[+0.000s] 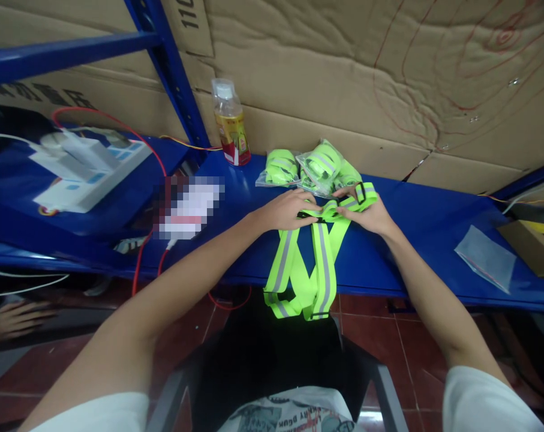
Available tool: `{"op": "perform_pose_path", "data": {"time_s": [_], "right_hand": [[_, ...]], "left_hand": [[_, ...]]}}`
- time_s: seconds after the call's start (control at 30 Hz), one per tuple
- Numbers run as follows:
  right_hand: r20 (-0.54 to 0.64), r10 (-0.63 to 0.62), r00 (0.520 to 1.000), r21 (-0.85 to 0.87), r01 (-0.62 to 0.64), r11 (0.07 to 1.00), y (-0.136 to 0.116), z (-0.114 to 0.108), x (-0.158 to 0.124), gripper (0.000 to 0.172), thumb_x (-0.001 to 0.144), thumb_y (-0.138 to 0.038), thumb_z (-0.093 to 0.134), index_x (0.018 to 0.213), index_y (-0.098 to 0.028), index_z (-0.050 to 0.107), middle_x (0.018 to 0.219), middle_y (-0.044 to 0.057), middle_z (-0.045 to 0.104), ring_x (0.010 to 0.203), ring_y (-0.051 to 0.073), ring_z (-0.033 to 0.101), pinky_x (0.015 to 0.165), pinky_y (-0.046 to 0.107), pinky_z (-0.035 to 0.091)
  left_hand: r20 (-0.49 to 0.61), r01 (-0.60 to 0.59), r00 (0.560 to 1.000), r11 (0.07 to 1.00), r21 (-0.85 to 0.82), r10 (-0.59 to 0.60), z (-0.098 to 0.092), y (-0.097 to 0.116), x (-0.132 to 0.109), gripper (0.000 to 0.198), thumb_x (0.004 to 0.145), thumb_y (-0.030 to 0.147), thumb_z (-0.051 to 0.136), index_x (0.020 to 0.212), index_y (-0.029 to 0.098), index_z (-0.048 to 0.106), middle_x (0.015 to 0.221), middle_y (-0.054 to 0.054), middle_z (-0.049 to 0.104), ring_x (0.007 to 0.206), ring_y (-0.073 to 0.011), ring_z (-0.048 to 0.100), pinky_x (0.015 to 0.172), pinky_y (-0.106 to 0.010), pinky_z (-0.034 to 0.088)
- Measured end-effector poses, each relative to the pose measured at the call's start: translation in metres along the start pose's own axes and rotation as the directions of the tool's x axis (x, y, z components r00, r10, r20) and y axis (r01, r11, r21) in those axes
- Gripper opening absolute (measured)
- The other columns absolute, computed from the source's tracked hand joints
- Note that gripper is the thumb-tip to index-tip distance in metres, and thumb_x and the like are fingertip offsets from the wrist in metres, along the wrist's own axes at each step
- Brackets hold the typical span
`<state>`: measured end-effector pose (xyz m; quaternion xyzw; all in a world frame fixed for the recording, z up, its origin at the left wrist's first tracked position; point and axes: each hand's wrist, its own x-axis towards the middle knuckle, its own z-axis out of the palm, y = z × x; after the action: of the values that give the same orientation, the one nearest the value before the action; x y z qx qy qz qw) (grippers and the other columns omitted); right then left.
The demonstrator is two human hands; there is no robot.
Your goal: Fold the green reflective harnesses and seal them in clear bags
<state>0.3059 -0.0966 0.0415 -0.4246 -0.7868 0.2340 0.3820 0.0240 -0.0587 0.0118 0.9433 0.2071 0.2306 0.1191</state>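
Note:
Neon yellow-green reflective straps (323,258) with grey stripes and black buckles drape over the near edge of the blue table, hanging toward my lap. Gripping the upper part of the straps is my left hand (289,210), its fingers bent around a black buckle. My right hand (366,213) pinches the same straps a little to the right, and a short loop stands up over its fingers. Just behind both hands lie clear bags of rolled reflective straps (321,162), with another such bag (280,168) to their left.
A drink bottle (232,126) stands at the back by the blue post. Left of my arm are a white power strip (92,174) and red cables. A flat clear bag (486,258) lies at right, near an open cardboard box (530,246). Another person's hand (17,321) shows at far left.

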Motion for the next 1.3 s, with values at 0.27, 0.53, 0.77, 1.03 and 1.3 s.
{"op": "perform_pose_path", "data": {"time_s": [0.27, 0.53, 0.77, 1.03, 1.3], "right_hand": [[0.029, -0.057, 0.998, -0.135, 0.061, 0.989, -0.017, 0.016, -0.004, 0.037, 0.086, -0.057, 0.087, 0.085, -0.025, 0.068, 0.086, 0.005, 0.074, 0.081, 0.025, 0.068, 0.085, 0.046, 0.058], [0.153, 0.001, 0.988, -0.214, 0.033, 0.976, -0.011, 0.017, -0.002, 0.03, 0.085, -0.048, 0.08, 0.085, -0.026, 0.06, 0.086, 0.005, 0.073, 0.08, 0.027, 0.067, 0.076, 0.041, 0.054], [0.257, -0.136, 0.957, -0.269, 0.207, 0.941, -0.009, 0.025, 0.007, 0.029, 0.078, -0.033, 0.074, 0.102, -0.024, 0.061, 0.097, 0.007, 0.076, 0.086, 0.03, 0.07, 0.083, 0.042, 0.051], [0.208, -0.052, 0.977, -0.326, 0.119, 0.938, -0.016, 0.021, 0.005, 0.028, 0.077, -0.036, 0.08, 0.095, -0.025, 0.061, 0.085, 0.002, 0.068, 0.077, 0.025, 0.062, 0.075, 0.039, 0.046], [0.189, -0.064, 0.98, -0.286, 0.118, 0.951, -0.018, 0.014, -0.002, 0.045, 0.081, -0.06, 0.088, 0.107, -0.025, 0.078, 0.094, 0.006, 0.075, 0.087, 0.029, 0.064, 0.08, 0.043, 0.051]], "left_hand": [[-0.018, -0.054, 0.998, 0.992, 0.113, 0.057, -0.001, 0.014, 0.002, 0.034, 0.109, 0.038, 0.058, 0.131, 0.03, 0.082, 0.128, -0.014, 0.063, 0.125, -0.0326, 0.063, 0.109, -0.048, 0.05], [-0.141, 0.021, 0.99, 0.998, 0.054, -0.014, -0.006, 0.02, 0.002, 0.048, 0.094, 0.041, 0.073, 0.138, 0.024, 0.071, 0.123, -0.014, 0.067, 0.122, -0.0358, 0.062, 0.11, -0.053, 0.049], [-0.27, 0.045, 0.961, 0.998, -0.049, -0.057, -0.015, 0.048, 0.012, 0.052, 0.093, 0.054, 0.075, 0.135, 0.023, 0.068, 0.106, -0.008, 0.074, 0.11, -0.0314, 0.066, 0.105, -0.049, 0.046], [-0.237, 0.076, 0.97, 0.993, 0.089, -0.053, -0.021, 0.029, 0.011, 0.028, 0.085, 0.034, 0.073, 0.111, 0.022, 0.074, 0.106, -0.007, 0.077, 0.108, -0.0304, 0.068, 0.102, -0.048, 0.046], [-0.163, 0.12, 0.978, 0.991, -0.064, -0.129, -0.043, 0.014, -0.005, 0.026, 0.067, 0.025, 0.074, 0.093, 0.022, 0.069, 0.082, -0.001, 0.067, 0.073, -0.0188, 0.061, 0.069, -0.033, 0.044]]}}
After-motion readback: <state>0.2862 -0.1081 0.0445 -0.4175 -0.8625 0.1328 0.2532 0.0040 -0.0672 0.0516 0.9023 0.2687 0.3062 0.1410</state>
